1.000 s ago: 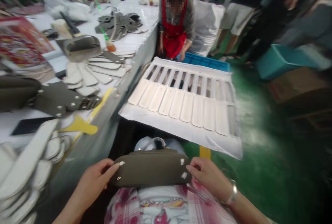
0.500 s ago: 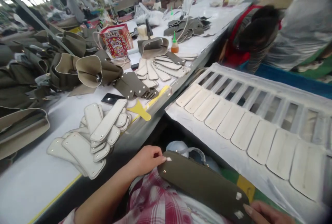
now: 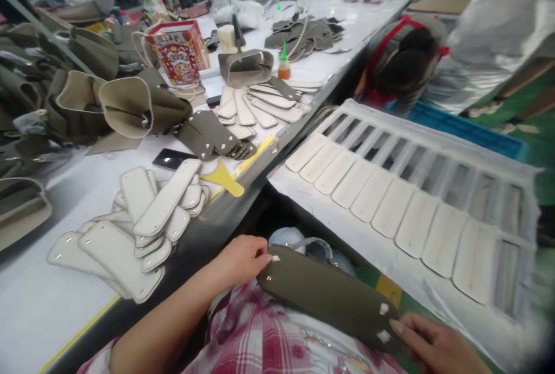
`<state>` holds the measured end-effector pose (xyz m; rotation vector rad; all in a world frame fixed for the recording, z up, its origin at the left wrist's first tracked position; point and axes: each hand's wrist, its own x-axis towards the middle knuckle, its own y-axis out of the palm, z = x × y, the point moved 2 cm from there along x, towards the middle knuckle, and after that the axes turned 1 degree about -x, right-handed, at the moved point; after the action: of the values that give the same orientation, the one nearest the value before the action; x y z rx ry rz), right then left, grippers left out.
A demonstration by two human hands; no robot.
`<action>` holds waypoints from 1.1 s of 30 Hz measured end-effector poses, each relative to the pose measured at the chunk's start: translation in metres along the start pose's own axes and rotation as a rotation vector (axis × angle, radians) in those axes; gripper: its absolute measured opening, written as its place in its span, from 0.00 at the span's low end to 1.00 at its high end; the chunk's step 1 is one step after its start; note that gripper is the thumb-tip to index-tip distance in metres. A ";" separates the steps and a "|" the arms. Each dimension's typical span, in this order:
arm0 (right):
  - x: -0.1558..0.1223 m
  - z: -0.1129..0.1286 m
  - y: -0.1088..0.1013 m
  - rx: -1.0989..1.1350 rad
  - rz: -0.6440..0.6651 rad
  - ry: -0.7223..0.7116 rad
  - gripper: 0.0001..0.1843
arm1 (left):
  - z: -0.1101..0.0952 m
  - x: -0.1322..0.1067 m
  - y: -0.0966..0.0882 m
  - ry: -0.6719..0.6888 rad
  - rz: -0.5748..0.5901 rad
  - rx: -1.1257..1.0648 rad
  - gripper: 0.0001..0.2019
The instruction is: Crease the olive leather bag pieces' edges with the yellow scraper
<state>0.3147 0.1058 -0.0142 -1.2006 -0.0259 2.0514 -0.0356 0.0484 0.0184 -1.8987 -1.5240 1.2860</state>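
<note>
I hold an olive-green oblong leather panel [image 3: 329, 296] with small metal studs across my lap, over red-and-white checked cloth. My left hand [image 3: 240, 258] pinches its left end with curled fingers. My right hand [image 3: 431, 345] grips its right end near two white tabs, at the lower right of the view. A pile of cream oblong panels [image 3: 143, 221] lies on the white worktable [image 3: 65, 299] to my left. A row of several cream panels [image 3: 381, 209] lies on a slatted rack [image 3: 433, 160] covered in white sheet to my right.
Olive bag bodies [image 3: 130, 105] crowd the table's left. A black phone [image 3: 171, 158], a yellow cut-out [image 3: 223, 180], a red patterned gift bag [image 3: 177, 59] and an orange glue bottle [image 3: 284, 65] stand further back. A person in a red apron [image 3: 403, 65] bends beyond the rack.
The view has swung left from the rack and floor toward the worktable. Both hands have kept hold of the olive panel, which now lies tilted down to the right.
</note>
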 end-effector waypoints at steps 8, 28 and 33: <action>-0.013 0.001 -0.006 -0.145 -0.216 -0.151 0.11 | -0.022 0.007 -0.001 0.043 -0.023 0.322 0.14; -0.018 -0.013 -0.013 -0.206 -0.271 -0.274 0.10 | -0.164 0.040 0.132 0.767 0.004 0.201 0.38; -0.020 -0.011 -0.014 -0.198 -0.265 -0.261 0.10 | -0.164 0.041 0.133 0.752 0.014 0.160 0.36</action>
<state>0.3369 0.0999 -0.0011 -0.9762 -0.4970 1.9873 0.1747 0.0797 -0.0161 -1.9587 -0.9799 0.5506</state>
